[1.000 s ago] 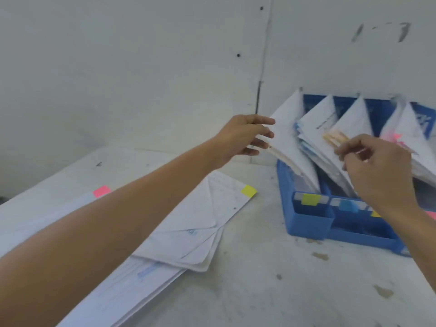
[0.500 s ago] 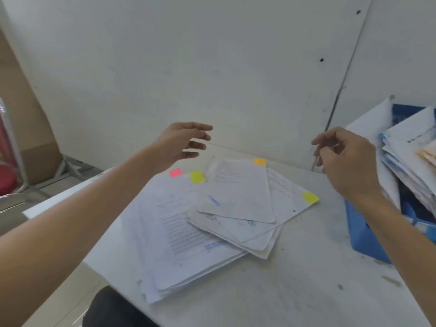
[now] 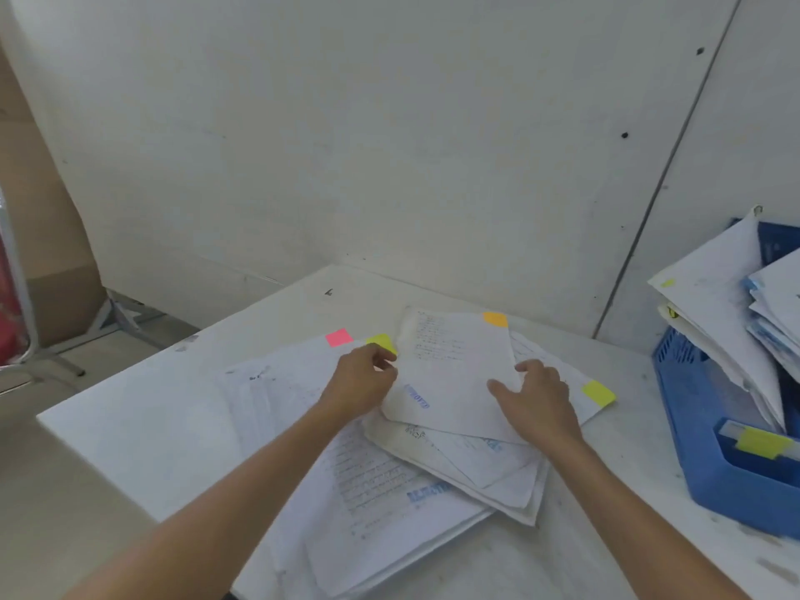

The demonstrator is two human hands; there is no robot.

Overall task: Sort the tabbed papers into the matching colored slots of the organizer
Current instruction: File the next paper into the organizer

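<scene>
A white paper sheet with an orange tab (image 3: pixel 450 374) lies atop a loose paper pile (image 3: pixel 389 482) on the white tabletop (image 3: pixel 143 430). A blue plastic organizer (image 3: pixel 710 469) stands well apart at the right. The left hand (image 3: pixel 361 385) and right hand (image 3: pixel 537 396), raised and empty a half-second earlier, are now lowered. The sheet's side edges are pinched by curled fingers (image 3: pixel 383 361). Its long axis is pointed away, tab farthest.

Top sheet (image 3: pixel 450 383) on paper pile (image 3: pixel 381 491) on table (image 3: pixel 151 426); organizer (image 3: pixel 736 482) with papers (image 3: pixel 727 305) at right.
</scene>
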